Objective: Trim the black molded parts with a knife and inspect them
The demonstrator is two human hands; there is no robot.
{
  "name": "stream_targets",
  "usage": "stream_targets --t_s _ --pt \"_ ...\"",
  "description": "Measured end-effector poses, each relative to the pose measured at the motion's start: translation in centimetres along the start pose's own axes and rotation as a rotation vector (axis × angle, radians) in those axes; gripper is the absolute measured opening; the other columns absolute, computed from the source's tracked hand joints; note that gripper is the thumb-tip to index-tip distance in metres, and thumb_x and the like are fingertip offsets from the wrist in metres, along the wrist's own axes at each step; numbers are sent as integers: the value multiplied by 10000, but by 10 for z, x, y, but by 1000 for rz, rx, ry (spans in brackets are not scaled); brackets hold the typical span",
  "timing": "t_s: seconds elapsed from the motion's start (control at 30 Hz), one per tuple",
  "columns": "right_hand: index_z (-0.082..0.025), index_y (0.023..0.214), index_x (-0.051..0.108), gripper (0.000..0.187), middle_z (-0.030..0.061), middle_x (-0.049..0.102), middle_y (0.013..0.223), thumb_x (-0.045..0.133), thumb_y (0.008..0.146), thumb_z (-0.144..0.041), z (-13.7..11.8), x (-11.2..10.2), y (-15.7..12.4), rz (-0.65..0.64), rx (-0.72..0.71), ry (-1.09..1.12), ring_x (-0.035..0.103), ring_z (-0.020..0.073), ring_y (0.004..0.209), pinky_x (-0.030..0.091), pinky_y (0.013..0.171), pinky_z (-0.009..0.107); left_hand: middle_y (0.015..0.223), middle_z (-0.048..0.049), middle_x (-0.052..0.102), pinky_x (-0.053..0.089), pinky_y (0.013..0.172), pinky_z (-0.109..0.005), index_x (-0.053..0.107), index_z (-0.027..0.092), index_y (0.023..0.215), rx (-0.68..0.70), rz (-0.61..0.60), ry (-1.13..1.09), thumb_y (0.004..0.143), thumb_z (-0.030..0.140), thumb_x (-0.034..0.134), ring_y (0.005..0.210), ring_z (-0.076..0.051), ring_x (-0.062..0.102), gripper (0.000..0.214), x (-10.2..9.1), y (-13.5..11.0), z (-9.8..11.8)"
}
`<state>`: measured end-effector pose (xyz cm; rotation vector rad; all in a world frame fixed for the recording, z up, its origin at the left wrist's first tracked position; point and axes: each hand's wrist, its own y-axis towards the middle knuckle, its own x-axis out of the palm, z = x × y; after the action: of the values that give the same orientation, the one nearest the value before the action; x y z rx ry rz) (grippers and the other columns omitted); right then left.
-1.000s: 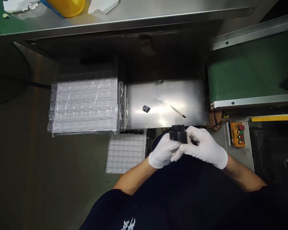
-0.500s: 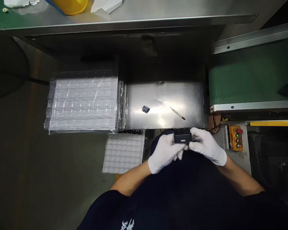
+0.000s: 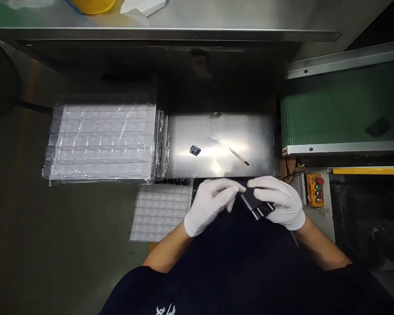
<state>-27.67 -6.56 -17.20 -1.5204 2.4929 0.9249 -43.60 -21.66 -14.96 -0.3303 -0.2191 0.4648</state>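
Observation:
My right hand [image 3: 280, 201], in a white glove, grips a black plastic housing [image 3: 253, 202] with ribbed slots along its lower end. The housing is tilted in front of my dark shirt. My left hand [image 3: 213, 201], gloved as well, has its thumb and forefinger pinched together at the housing's upper left edge. Whether something small sits between those fingertips cannot be seen. Beyond my hands, a small black slotted part [image 3: 195, 150] and a thin craft knife [image 3: 239, 156] lie on the metal worktop [image 3: 216, 127].
Stacked clear plastic trays [image 3: 101, 140] stand left of the worktop, with another tray [image 3: 162, 214] lower down. At right runs a green conveyor belt [image 3: 328, 105] carrying a dark part [image 3: 378, 127]. A yellow button box [image 3: 315, 190] sits below it. A steel shelf [image 3: 216, 34] spans the back.
The housing has been turned over and is now in my right hand, its slotted end facing down. My left hand has shifted left to its edge. The dark part on the belt has moved left.

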Motion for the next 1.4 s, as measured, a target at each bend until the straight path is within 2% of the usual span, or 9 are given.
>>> stream_targets --t_s 0.1,0.2,0.33,0.67,0.83,1.0,1.17,1.23,1.4 --pt "-329 1174 748 360 60 777 1126 652 914 -100 4 0 -1 -64 -79 -257 730 222 1065 606 886 376 537 30 556 319 455 -214 756 157 779 -207 -78 -154 812 431 822 467 -85 433 284 2 4 0" --pt "-312 1287 706 445 52 784 1029 630 908 -92 5 6 -2 -37 -52 -300 745 211 953 622 820 354 462 62 458 243 437 -205 626 151 612 -264 -11 -249 756 452 875 433 -50 342 416 6 6 1" --pt "-265 1386 645 522 43 798 1065 670 896 -87 4 13 -2 26 71 -221 776 191 890 653 779 303 385 74 412 243 440 -216 569 157 566 -254 1 -275 817 490 831 393 -43 319 492 7 4 0" --pt "-263 1157 769 300 -14 819 963 610 964 -96 -10 12 13 -4 224 -4 774 126 734 625 693 195 406 74 430 245 441 -227 622 167 660 -131 -43 -384 859 542 786 384 -54 318 455 4 8 -19" --pt "-248 1106 769 289 -23 799 851 593 956 -74 -21 17 25 12 220 -12 763 132 726 613 634 210 356 64 387 299 424 -258 562 202 608 -44 -71 -527 811 695 752 353 -89 345 565 11 18 -42" --pt "-231 1148 741 313 -18 775 827 569 952 -57 -19 20 27 -35 176 -29 739 123 709 614 649 223 341 47 352 276 402 -296 468 232 503 -48 -100 -496 701 837 727 340 -106 327 688 13 24 -53" --pt "-226 1317 639 421 55 772 1099 629 923 -79 3 14 18 -45 22 -182 757 176 953 643 807 302 331 42 367 247 419 -273 436 211 462 -65 -12 -480 889 593 712 335 -90 346 635 13 21 -43" --pt "-247 1277 649 403 74 742 1177 632 914 -71 12 10 13 -85 -53 -263 739 195 1022 637 804 317 323 37 378 238 430 -273 423 208 453 -103 26 -433 945 539 666 332 -90 353 640 14 18 -37" --pt "-250 1164 687 323 75 715 1132 777 859 -192 18 6 1 -41 34 -239 719 206 1006 628 813 326 379 28 476 316 454 -270 539 209 547 -96 131 -213 983 549 610 364 -101 401 558 22 9 -26"
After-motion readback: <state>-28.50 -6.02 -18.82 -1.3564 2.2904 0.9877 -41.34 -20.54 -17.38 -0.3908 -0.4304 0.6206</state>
